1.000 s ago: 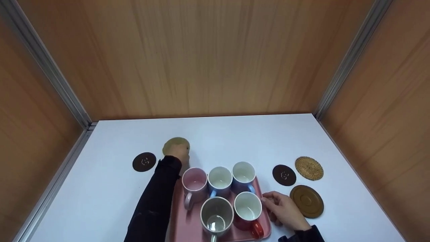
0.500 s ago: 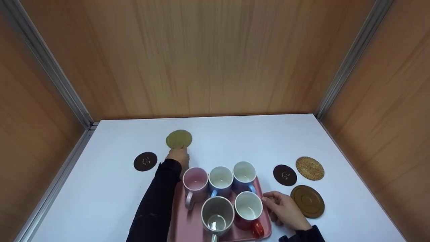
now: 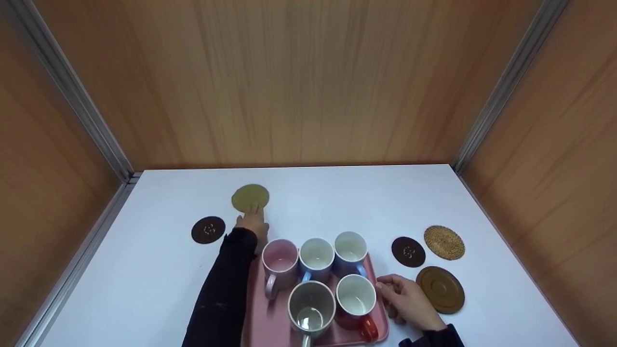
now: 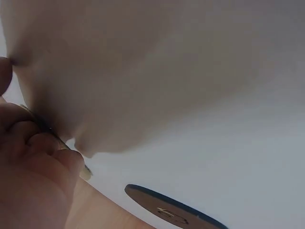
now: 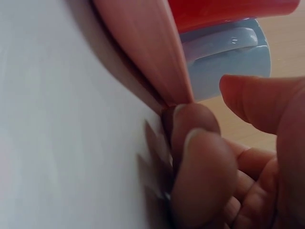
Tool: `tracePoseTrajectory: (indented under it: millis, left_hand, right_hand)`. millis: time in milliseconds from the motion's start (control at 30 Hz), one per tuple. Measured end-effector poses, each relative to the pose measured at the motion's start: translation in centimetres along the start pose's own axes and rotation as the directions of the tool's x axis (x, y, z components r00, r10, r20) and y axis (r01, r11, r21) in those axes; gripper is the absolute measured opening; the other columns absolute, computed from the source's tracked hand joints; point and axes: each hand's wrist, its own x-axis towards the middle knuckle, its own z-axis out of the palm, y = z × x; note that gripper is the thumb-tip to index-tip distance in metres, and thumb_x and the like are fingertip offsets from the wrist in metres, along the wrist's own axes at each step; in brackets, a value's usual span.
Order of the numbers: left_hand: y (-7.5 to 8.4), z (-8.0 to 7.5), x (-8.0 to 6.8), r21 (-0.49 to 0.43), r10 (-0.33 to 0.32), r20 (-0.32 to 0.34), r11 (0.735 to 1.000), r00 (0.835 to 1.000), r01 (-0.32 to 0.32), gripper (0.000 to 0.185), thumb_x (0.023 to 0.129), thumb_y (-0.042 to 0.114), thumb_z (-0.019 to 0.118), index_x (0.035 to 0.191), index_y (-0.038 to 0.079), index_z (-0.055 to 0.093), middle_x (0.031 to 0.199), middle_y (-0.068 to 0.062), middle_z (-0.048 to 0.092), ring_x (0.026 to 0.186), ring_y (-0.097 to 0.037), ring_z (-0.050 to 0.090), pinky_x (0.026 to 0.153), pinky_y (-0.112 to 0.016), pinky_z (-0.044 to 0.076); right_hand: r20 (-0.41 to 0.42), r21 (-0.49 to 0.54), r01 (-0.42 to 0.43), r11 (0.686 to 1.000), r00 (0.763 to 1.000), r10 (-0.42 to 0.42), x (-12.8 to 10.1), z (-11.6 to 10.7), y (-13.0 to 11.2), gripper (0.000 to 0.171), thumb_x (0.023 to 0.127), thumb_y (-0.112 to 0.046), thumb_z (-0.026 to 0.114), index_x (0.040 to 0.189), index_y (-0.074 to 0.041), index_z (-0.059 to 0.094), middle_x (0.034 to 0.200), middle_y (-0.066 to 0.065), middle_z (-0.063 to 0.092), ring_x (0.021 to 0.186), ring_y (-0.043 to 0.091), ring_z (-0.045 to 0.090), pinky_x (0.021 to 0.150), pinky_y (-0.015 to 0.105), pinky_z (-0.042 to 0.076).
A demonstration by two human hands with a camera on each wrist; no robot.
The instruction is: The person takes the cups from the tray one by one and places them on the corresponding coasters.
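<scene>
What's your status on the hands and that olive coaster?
Left hand fingertips on olive coaster, flat on table. Right hand grips pink tray edge. Five mugs on tray; nothing blocking coaster.

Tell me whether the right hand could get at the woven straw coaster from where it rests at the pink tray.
Probably yes: the right hand rests at the pink tray edge, and only flat coasters lie before the woven straw coaster.

woven coaster [image 3: 444, 242] | 2 dark coasters [image 3: 208, 230] | brown saucer [image 3: 440, 289]
</scene>
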Motion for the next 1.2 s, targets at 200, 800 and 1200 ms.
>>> tracePoseTrajectory:
  millis: [200, 800, 1200]
  left_hand:
    - [-0.6, -0.3, -0.9, -0.012, -0.028, -0.010, 1.000, 1.000, 0.028, 0.082, 0.095, 0.039, 0.056, 0.154, -0.005, 0.019, 0.161, -0.027, 0.018, 0.150, -0.046, 0.015, 0.118, -0.062, 0.019]
    - [-5.2, -4.6, -7.5, 0.066, -0.133, 0.003, 0.989, 0.991, 0.132, 0.076, 0.098, 0.035, 0.055, 0.144, -0.019, 0.028, 0.152, -0.038, 0.028, 0.142, -0.054, 0.025, 0.115, -0.060, 0.029]
    - [-6.5, -3.2, -11.0, 0.117, 0.031, -0.095, 0.993, 0.995, -0.019, 0.061, 0.101, 0.028, 0.053, 0.144, -0.013, 0.038, 0.151, -0.034, 0.035, 0.141, -0.051, 0.031, 0.112, -0.060, 0.033]
  right_hand:
    - [-0.012, -0.012, 0.006, 1.000, 1.000, -0.006, 0.0, -0.4, 0.2, 0.059, 0.091, -0.054, 0.063, 0.128, -0.008, 0.060, 0.073, 0.004, 0.065, 0.055, 0.015, 0.058, 0.049, 0.029, 0.048]
    - [-0.023, -0.032, 0.027, 0.999, 0.999, -0.027, 0.4, -0.8, 0.2, 0.058, 0.093, -0.052, 0.062, 0.129, -0.007, 0.059, 0.072, 0.004, 0.065, 0.052, 0.016, 0.057, 0.047, 0.032, 0.049]
    - [-0.034, -0.026, -0.025, 0.999, 0.999, 0.024, 0.3, -0.9, -0.1, 0.062, 0.091, -0.056, 0.062, 0.130, -0.008, 0.059, 0.075, 0.006, 0.065, 0.054, 0.017, 0.057, 0.050, 0.031, 0.049]
